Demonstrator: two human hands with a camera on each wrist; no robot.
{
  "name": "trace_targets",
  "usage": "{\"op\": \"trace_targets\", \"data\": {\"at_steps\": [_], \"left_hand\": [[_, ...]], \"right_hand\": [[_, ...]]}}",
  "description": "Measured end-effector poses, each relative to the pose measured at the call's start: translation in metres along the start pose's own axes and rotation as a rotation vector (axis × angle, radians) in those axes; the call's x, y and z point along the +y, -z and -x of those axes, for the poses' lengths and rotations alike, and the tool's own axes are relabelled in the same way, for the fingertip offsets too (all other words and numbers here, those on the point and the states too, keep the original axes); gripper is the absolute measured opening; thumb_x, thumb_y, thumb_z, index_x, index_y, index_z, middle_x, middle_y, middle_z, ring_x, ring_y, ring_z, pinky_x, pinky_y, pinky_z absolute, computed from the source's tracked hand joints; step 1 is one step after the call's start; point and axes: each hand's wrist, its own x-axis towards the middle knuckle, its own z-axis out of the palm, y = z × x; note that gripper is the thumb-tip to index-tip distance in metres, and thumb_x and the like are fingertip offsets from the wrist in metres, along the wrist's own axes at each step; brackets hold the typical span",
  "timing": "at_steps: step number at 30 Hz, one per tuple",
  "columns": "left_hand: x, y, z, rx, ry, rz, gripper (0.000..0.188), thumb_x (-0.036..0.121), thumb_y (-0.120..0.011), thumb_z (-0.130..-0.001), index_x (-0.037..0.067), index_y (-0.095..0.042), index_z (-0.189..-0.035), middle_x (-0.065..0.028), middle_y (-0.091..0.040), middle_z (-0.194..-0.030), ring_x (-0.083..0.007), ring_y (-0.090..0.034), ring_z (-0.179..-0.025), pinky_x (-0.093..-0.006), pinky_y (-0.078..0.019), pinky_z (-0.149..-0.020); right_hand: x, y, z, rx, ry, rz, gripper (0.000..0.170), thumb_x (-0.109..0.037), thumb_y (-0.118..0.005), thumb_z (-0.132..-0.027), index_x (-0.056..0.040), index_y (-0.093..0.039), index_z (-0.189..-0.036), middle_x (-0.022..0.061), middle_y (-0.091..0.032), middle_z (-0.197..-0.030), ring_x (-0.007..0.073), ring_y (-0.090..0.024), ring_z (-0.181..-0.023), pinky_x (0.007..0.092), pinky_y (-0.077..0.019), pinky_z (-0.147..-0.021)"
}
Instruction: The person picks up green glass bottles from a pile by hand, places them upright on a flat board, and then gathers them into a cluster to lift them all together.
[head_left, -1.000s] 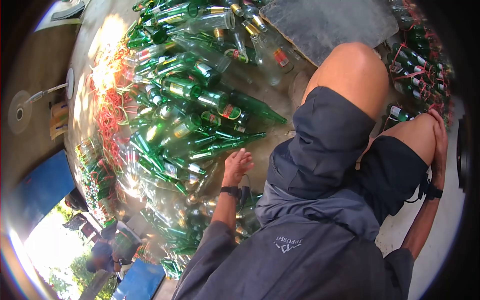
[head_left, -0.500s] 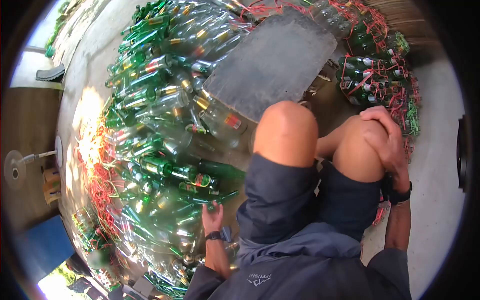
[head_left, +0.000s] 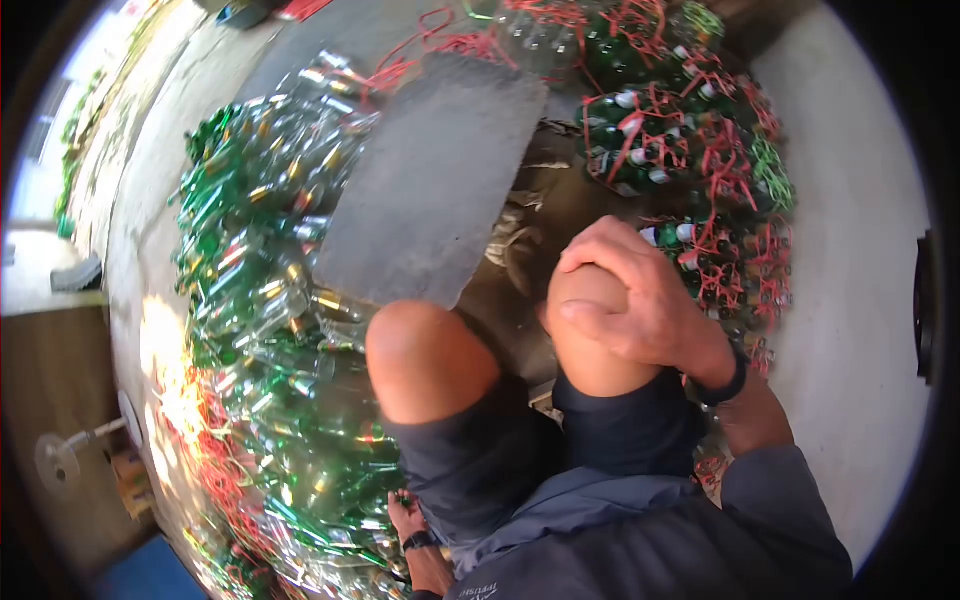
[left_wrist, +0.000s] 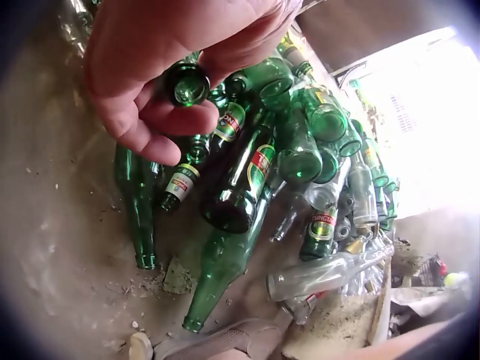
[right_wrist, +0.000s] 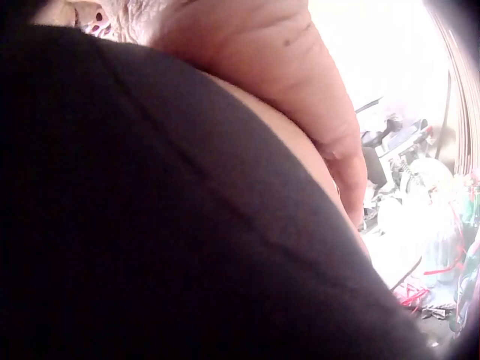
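My left hand (head_left: 407, 515) is low beside the left thigh, at the near edge of a heap of green bottles (head_left: 320, 430). In the left wrist view its fingers curl round the neck of a green glass bottle (left_wrist: 187, 84), whose round mouth faces the camera; the rest of that bottle is mostly hidden. Below the hand lie a dark green bottle (left_wrist: 238, 187) with a red and green label and a plain green bottle (left_wrist: 225, 262). My right hand (head_left: 640, 295) rests over the right knee, fingers draped across it. Dark shorts (right_wrist: 165, 202) fill most of the right wrist view.
A flat grey slab (head_left: 430, 180) is in front of the knees. Bundles of bottles tied with red string (head_left: 690, 150) stand to the right. Clear bottles (head_left: 300, 150) lie at the far left of the slab, and tangled red string (head_left: 205, 440) lies beyond the heap.
The head view has swung right, so the slab and the tied bundles appear farther left. My left hand, earlier with loose fingers over the heap, now grips a bottle neck. My right hand stays on the knee.
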Motion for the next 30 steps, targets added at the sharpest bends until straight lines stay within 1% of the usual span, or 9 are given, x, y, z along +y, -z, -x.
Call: {"op": "trace_targets", "data": {"at_steps": [2, 4, 6, 10, 12, 14, 17, 23, 30], "left_hand": [[0.005, -0.015, 0.038, 0.213, -0.134, -0.088, 0.036, 0.038, -0.047, -0.112, 0.014, -0.051, -0.085, 0.0009, -0.055, -0.073, -0.0120, -0.051, -0.059, -0.0257, -0.0416, -0.052], [0.013, -0.006, 0.055, 0.217, -0.125, -0.147, 0.038, 0.040, -0.047, -0.111, 0.017, -0.051, -0.081, 0.0032, -0.053, -0.068, -0.0088, -0.047, -0.054, -0.0216, -0.0338, -0.044], [0.025, -0.017, 0.082, 0.236, 0.016, -0.021, 0.039, 0.040, -0.049, -0.110, 0.019, -0.050, -0.078, 0.0051, -0.051, -0.064, -0.0063, -0.046, -0.052, -0.0195, -0.0284, -0.040], [0.033, -0.003, 0.107, 0.274, -0.064, -0.246, 0.040, 0.040, -0.052, -0.110, 0.018, -0.049, -0.077, 0.0043, -0.053, -0.063, -0.0078, -0.050, -0.050, -0.0200, -0.0336, -0.041], [0.035, -0.011, 0.131, 0.196, -0.032, -0.172, 0.041, 0.039, -0.051, -0.109, 0.018, -0.046, -0.075, 0.0044, -0.050, -0.059, -0.0091, -0.050, -0.050, -0.0227, -0.0416, -0.046], [0.038, 0.037, 0.100, 0.066, 0.057, 0.007, 0.042, 0.037, -0.051, -0.108, 0.014, -0.050, -0.073, 0.0021, -0.049, -0.057, -0.0128, -0.051, -0.050, -0.0261, -0.0439, -0.047], [0.049, 0.037, 0.094, 0.027, -0.005, -0.134, 0.042, 0.037, -0.051, -0.108, 0.013, -0.051, -0.073, 0.0018, -0.049, -0.057, -0.0131, -0.051, -0.050, -0.0266, -0.0438, -0.047], [0.066, -0.001, 0.138, -0.054, -0.210, -0.486, 0.042, 0.037, -0.051, -0.107, 0.011, -0.053, -0.073, 0.0008, -0.049, -0.057, -0.0140, -0.052, -0.050, -0.0281, -0.0435, -0.047], [0.084, -0.093, 0.214, -0.134, -0.515, -0.805, 0.043, 0.037, -0.052, -0.107, 0.009, -0.054, -0.074, -0.0003, -0.049, -0.057, -0.0150, -0.052, -0.050, -0.0298, -0.0431, -0.048]], "right_hand": [[0.003, 0.001, 0.004, 0.036, 0.004, 0.013, 0.030, -0.021, -0.079, -0.077, -0.0063, -0.066, -0.099, 0.0126, -0.065, -0.101, 0.0362, -0.064, -0.094, 0.0437, -0.0526, -0.086], [0.007, 0.003, 0.008, 0.061, 0.000, 0.018, 0.030, -0.022, -0.080, -0.077, -0.0075, -0.066, -0.099, 0.0111, -0.065, -0.100, 0.0353, -0.064, -0.094, 0.0442, -0.0528, -0.085], [0.007, 0.005, 0.010, 0.022, -0.035, 0.019, 0.030, -0.017, -0.077, -0.077, -0.0035, -0.066, -0.102, 0.0138, -0.065, -0.103, 0.0350, -0.064, -0.098, 0.0428, -0.0523, -0.089], [0.010, 0.003, 0.014, 0.087, -0.026, 0.025, 0.030, -0.019, -0.078, -0.077, -0.0052, -0.066, -0.101, 0.0108, -0.064, -0.100, 0.0344, -0.064, -0.097, 0.0430, -0.0530, -0.087], [0.012, 0.000, 0.016, 0.122, -0.034, 0.031, 0.030, -0.021, -0.080, -0.078, -0.0065, -0.067, -0.101, 0.0093, -0.063, -0.099, 0.0341, -0.064, -0.097, 0.0436, -0.0530, -0.086], [0.012, 0.000, 0.017, 0.117, -0.043, 0.049, 0.031, -0.023, -0.082, -0.078, -0.0074, -0.067, -0.101, 0.0085, -0.063, -0.100, 0.0334, -0.064, -0.097, 0.0435, -0.0532, -0.086], [0.012, -0.002, 0.019, 0.128, -0.071, 0.036, 0.031, -0.024, -0.082, -0.079, -0.0077, -0.068, -0.100, 0.0083, -0.063, -0.101, 0.0324, -0.064, -0.098, 0.0429, -0.0533, -0.086], [0.014, 0.001, 0.022, 0.145, -0.071, 0.026, 0.029, -0.024, -0.081, -0.079, -0.0075, -0.068, -0.099, 0.0086, -0.063, -0.100, 0.0321, -0.063, -0.096, 0.0431, -0.0533, -0.085], [0.017, 0.004, 0.022, 0.171, -0.059, 0.023, 0.028, -0.022, -0.079, -0.079, -0.0068, -0.068, -0.099, 0.0093, -0.064, -0.100, 0.0327, -0.065, -0.096, 0.0434, -0.0534, -0.086]]}}
